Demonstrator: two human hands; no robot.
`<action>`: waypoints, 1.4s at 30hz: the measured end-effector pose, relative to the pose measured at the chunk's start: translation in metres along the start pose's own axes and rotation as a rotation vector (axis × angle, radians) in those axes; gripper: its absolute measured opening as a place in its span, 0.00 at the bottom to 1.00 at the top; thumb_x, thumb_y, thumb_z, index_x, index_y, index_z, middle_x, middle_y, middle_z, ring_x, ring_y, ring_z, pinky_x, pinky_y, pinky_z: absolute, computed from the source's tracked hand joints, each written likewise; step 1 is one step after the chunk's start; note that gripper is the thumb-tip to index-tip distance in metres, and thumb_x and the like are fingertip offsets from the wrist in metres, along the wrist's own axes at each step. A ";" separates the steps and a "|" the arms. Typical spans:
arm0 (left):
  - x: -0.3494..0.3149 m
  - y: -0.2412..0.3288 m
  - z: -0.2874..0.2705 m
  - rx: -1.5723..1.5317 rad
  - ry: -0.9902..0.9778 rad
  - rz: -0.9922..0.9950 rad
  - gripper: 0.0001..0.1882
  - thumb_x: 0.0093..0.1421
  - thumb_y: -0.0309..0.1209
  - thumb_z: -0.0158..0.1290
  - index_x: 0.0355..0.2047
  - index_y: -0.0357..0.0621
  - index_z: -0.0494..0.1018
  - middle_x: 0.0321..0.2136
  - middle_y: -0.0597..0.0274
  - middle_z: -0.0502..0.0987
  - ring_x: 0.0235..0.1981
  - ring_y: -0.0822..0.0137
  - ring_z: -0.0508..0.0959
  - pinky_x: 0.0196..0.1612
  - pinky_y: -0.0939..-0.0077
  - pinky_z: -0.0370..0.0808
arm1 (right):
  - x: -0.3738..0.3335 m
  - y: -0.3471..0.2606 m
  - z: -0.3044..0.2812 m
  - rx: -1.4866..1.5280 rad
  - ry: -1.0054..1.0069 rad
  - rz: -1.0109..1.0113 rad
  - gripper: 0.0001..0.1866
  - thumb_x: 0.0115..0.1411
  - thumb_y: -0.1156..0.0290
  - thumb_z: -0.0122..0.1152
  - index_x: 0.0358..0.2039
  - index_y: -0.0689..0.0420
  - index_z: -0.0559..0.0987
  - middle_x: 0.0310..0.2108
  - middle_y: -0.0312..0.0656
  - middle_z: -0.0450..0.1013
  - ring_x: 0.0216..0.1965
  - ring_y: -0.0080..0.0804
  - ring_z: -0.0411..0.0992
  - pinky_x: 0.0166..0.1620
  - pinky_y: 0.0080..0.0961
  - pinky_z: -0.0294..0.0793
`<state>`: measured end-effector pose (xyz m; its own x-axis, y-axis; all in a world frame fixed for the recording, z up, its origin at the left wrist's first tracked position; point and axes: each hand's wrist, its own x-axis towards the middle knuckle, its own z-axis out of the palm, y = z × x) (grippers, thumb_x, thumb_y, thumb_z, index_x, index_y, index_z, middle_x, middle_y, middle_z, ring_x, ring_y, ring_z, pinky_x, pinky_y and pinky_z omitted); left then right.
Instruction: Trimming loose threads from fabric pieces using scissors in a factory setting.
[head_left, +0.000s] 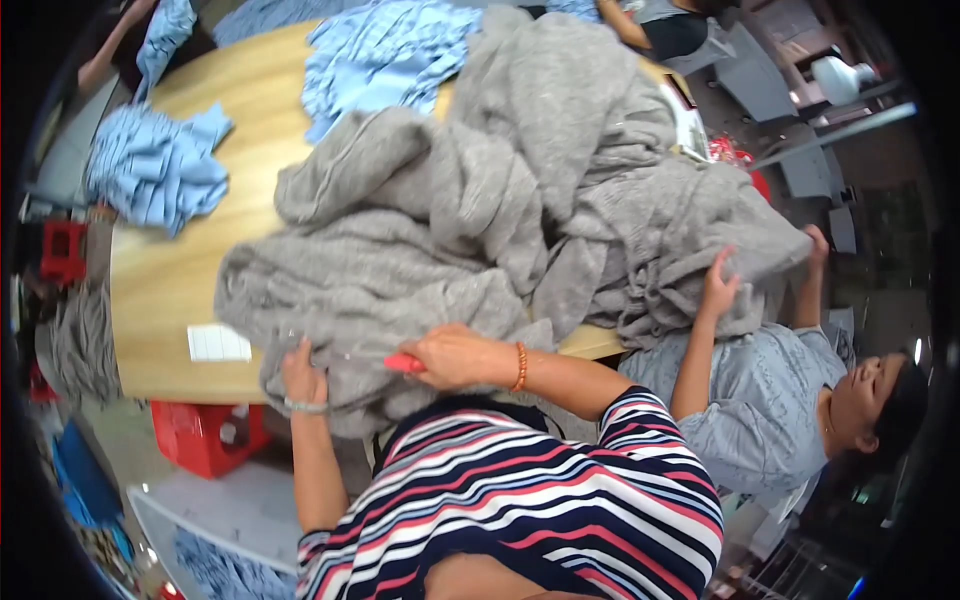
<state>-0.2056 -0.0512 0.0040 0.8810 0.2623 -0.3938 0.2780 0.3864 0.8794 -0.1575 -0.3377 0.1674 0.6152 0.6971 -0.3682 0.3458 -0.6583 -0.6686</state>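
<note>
Grey fuzzy knit cloth [370, 270] lies bunched over the near part of the wooden table [165, 290], its front edge hanging toward my body. My left hand [303, 378] grips a fold of this cloth at its lower left edge, with fingers closed on it. To the right of it, my right hand [455, 357] is wrapped round a small red-handled tool [405, 363], held just over the cloth and pointing left. Its working end is too blurred to make out, so I cannot tell its exact kind.
Another person [760, 400] on my right handles more of the grey cloth. Light blue gathered garments [385, 60] lie at the back and left of the table. A white card [219, 343] is near the left front edge. A red plastic stool [205, 435] stands below.
</note>
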 end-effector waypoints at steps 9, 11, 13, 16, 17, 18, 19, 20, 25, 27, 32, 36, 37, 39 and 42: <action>0.012 0.019 0.050 -0.583 0.031 -0.308 0.23 0.62 0.32 0.49 0.56 0.40 0.63 0.54 0.55 0.69 0.54 0.58 0.69 0.59 0.58 0.65 | -0.025 0.017 0.003 0.109 0.094 -0.030 0.21 0.53 0.64 0.55 0.48 0.52 0.72 0.27 0.53 0.74 0.31 0.55 0.73 0.35 0.46 0.72; 0.020 0.014 0.065 -0.429 0.136 -0.294 0.25 0.53 0.21 0.57 0.52 0.35 0.66 0.48 0.53 0.73 0.48 0.57 0.74 0.52 0.62 0.73 | -0.030 0.006 -0.009 0.122 0.050 0.057 0.21 0.52 0.66 0.55 0.49 0.51 0.72 0.30 0.53 0.74 0.33 0.54 0.73 0.36 0.45 0.72; 0.022 0.013 0.079 -0.438 0.181 -0.315 0.26 0.47 0.16 0.60 0.48 0.32 0.68 0.43 0.52 0.76 0.41 0.57 0.77 0.46 0.60 0.76 | -0.037 0.013 -0.008 0.120 0.137 0.038 0.21 0.52 0.68 0.56 0.49 0.50 0.72 0.31 0.53 0.74 0.33 0.54 0.73 0.37 0.44 0.72; 0.022 0.020 0.094 -0.375 0.248 -0.293 0.24 0.48 0.16 0.60 0.47 0.32 0.69 0.43 0.51 0.75 0.41 0.57 0.77 0.46 0.60 0.76 | -0.040 0.018 -0.023 0.136 0.157 0.072 0.20 0.54 0.66 0.57 0.49 0.50 0.72 0.29 0.54 0.74 0.33 0.54 0.73 0.36 0.44 0.71; 0.016 0.031 0.097 -0.428 0.179 -0.373 0.23 0.48 0.16 0.60 0.46 0.31 0.70 0.42 0.51 0.76 0.41 0.57 0.77 0.46 0.61 0.76 | -0.041 0.019 -0.025 0.118 0.144 0.106 0.20 0.54 0.65 0.57 0.49 0.51 0.72 0.28 0.54 0.74 0.33 0.54 0.73 0.36 0.44 0.71; 0.012 0.037 0.099 -0.484 0.105 -0.450 0.21 0.49 0.16 0.60 0.45 0.31 0.70 0.42 0.51 0.76 0.41 0.58 0.77 0.46 0.61 0.76 | -0.042 0.020 -0.027 0.097 0.132 0.140 0.20 0.55 0.65 0.57 0.49 0.51 0.72 0.28 0.54 0.74 0.32 0.54 0.73 0.36 0.44 0.71; 0.008 0.039 0.100 -0.485 0.121 -0.451 0.21 0.49 0.16 0.60 0.45 0.31 0.70 0.42 0.51 0.76 0.41 0.58 0.77 0.46 0.61 0.76 | -0.043 0.020 -0.026 0.102 0.119 0.134 0.20 0.55 0.65 0.57 0.49 0.51 0.72 0.28 0.54 0.74 0.32 0.54 0.73 0.36 0.44 0.71; 0.005 0.040 0.101 -0.500 0.052 -0.431 0.20 0.50 0.17 0.59 0.45 0.34 0.71 0.41 0.53 0.76 0.42 0.60 0.77 0.46 0.62 0.76 | -0.044 0.020 -0.026 0.078 0.073 0.126 0.20 0.56 0.64 0.57 0.49 0.52 0.72 0.27 0.54 0.74 0.32 0.55 0.73 0.36 0.44 0.71; 0.008 0.033 0.097 -0.453 0.067 -0.202 0.15 0.54 0.23 0.59 0.43 0.37 0.73 0.41 0.58 0.76 0.42 0.65 0.77 0.48 0.70 0.73 | -0.049 0.004 -0.031 0.019 -0.040 0.127 0.19 0.56 0.64 0.58 0.48 0.52 0.72 0.25 0.54 0.74 0.30 0.55 0.73 0.35 0.44 0.70; 0.006 0.035 0.100 -0.434 0.101 -0.142 0.15 0.56 0.25 0.58 0.44 0.37 0.72 0.42 0.59 0.76 0.43 0.64 0.76 0.49 0.71 0.72 | -0.050 0.002 -0.033 -0.002 -0.029 0.159 0.19 0.56 0.63 0.58 0.48 0.53 0.72 0.25 0.54 0.73 0.30 0.54 0.73 0.35 0.44 0.70; 0.007 0.030 0.109 -0.657 -0.077 -0.211 0.14 0.60 0.33 0.54 0.45 0.40 0.72 0.42 0.58 0.76 0.45 0.62 0.75 0.53 0.63 0.71 | -0.051 0.006 -0.027 0.020 0.037 0.113 0.19 0.56 0.63 0.58 0.48 0.52 0.72 0.24 0.54 0.74 0.29 0.54 0.73 0.35 0.44 0.70; 0.009 0.013 0.121 -0.749 -0.048 -0.324 0.16 0.62 0.36 0.51 0.47 0.41 0.70 0.46 0.54 0.75 0.47 0.56 0.75 0.54 0.55 0.70 | -0.054 0.012 -0.024 -0.077 0.027 0.139 0.19 0.56 0.62 0.58 0.48 0.52 0.73 0.24 0.53 0.74 0.28 0.54 0.73 0.34 0.44 0.70; 0.014 0.012 0.119 -0.750 -0.046 -0.327 0.16 0.62 0.36 0.51 0.47 0.41 0.70 0.46 0.54 0.75 0.47 0.56 0.75 0.54 0.55 0.70 | -0.056 0.012 -0.025 -0.076 0.025 0.140 0.19 0.56 0.62 0.58 0.48 0.52 0.73 0.24 0.53 0.74 0.28 0.54 0.73 0.34 0.44 0.70; 0.022 0.011 0.110 -0.898 -0.003 -0.395 0.18 0.63 0.39 0.49 0.48 0.40 0.70 0.46 0.52 0.74 0.48 0.52 0.74 0.54 0.51 0.70 | -0.060 0.009 -0.029 -0.124 -0.026 0.189 0.18 0.56 0.61 0.57 0.47 0.52 0.73 0.23 0.53 0.74 0.28 0.54 0.73 0.34 0.44 0.71; 0.025 0.014 0.107 -0.836 0.031 -0.414 0.22 0.64 0.44 0.46 0.49 0.38 0.69 0.47 0.50 0.74 0.49 0.49 0.73 0.55 0.47 0.67 | -0.063 0.005 -0.032 -0.095 -0.031 0.191 0.18 0.56 0.60 0.57 0.47 0.52 0.74 0.23 0.53 0.74 0.28 0.55 0.73 0.34 0.44 0.71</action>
<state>-0.1388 -0.1342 0.0351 0.7597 -0.0197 -0.6500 0.1912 0.9621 0.1942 -0.1721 -0.3942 0.2083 0.6542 0.5648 -0.5030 0.2914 -0.8019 -0.5215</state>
